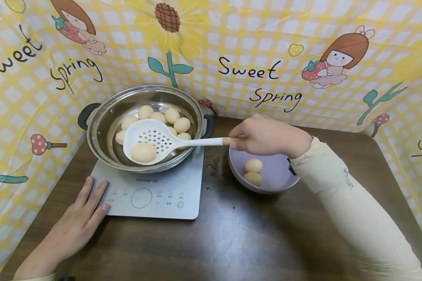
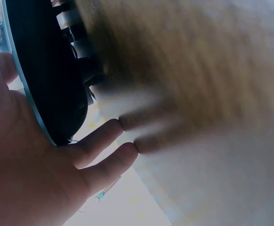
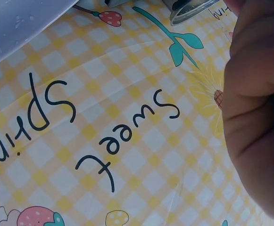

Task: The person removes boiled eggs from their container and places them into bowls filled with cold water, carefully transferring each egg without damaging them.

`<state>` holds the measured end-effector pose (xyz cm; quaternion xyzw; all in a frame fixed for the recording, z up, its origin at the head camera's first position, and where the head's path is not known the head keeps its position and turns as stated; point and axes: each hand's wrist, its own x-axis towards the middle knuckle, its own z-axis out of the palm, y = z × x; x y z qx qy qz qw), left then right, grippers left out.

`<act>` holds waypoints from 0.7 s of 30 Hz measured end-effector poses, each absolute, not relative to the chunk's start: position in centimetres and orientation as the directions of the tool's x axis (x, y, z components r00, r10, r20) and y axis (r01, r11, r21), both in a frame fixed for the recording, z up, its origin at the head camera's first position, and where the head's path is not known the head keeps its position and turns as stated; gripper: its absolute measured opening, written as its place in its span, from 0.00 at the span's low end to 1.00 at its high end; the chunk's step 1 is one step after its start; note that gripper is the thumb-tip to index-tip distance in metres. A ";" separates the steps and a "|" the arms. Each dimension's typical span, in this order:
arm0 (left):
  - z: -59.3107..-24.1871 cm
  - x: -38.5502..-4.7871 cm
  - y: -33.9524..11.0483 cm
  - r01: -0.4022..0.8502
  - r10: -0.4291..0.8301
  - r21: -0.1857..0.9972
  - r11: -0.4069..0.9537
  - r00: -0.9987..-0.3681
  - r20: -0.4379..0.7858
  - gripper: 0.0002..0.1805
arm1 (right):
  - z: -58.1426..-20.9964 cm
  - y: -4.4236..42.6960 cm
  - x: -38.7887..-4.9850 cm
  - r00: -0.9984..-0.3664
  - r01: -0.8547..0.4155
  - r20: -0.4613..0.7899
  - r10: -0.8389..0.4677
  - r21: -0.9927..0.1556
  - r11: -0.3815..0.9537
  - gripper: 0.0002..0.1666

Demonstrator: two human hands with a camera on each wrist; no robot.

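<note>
My right hand [image 1: 263, 134] grips the wooden end of a white slotted spoon [image 1: 165, 136]. One egg [image 1: 143, 152] lies in the spoon's bowl, above the near side of a steel pot [image 1: 105, 144]. Several more eggs [image 1: 172, 115] sit inside the pot. Below my right hand stands a purple bowl [image 1: 274, 181] with two pale egg shapes in it, the lower one perhaps a reflection. My left hand [image 1: 74, 222] rests with spread fingers at the left edge of the white induction cooker [image 1: 144, 208]. In the right wrist view the curled right hand [image 3: 259, 108] shows at the edge.
The pot stands on the cooker, its black handles [image 1: 88, 116] sticking out at both sides. Water drops [image 1: 212, 164] dot the brown table [image 1: 232, 242] between cooker and bowl. A yellow checked cloth [image 1: 204, 70] hangs behind and along the sides.
</note>
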<state>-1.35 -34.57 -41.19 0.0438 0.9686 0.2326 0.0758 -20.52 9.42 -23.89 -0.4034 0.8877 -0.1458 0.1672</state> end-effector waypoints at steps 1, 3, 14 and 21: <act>-41.2 -1.3 -34.6 0.052 0.121 0.457 0.888 -0.985 -0.122 0.35 | -23.9 9.4 -20.6 -0.620 -0.656 -0.191 -0.761 -0.405 0.637 0.06; -41.2 -1.3 -34.6 0.054 0.122 0.459 0.887 -0.985 -0.119 0.35 | -23.9 9.5 -20.7 -0.626 -0.629 -0.214 -0.750 -0.429 0.648 0.07; -41.4 -1.4 -34.5 0.064 0.126 0.468 0.882 -0.987 -0.104 0.35 | -22.6 11.3 -20.5 -0.687 -0.473 -0.303 -0.660 -0.504 0.723 0.09; -41.4 -1.4 -34.6 0.064 0.128 0.470 0.880 -0.986 -0.106 0.35 | -21.4 14.2 -20.3 -0.694 -0.541 -0.224 -0.685 -0.466 0.700 0.09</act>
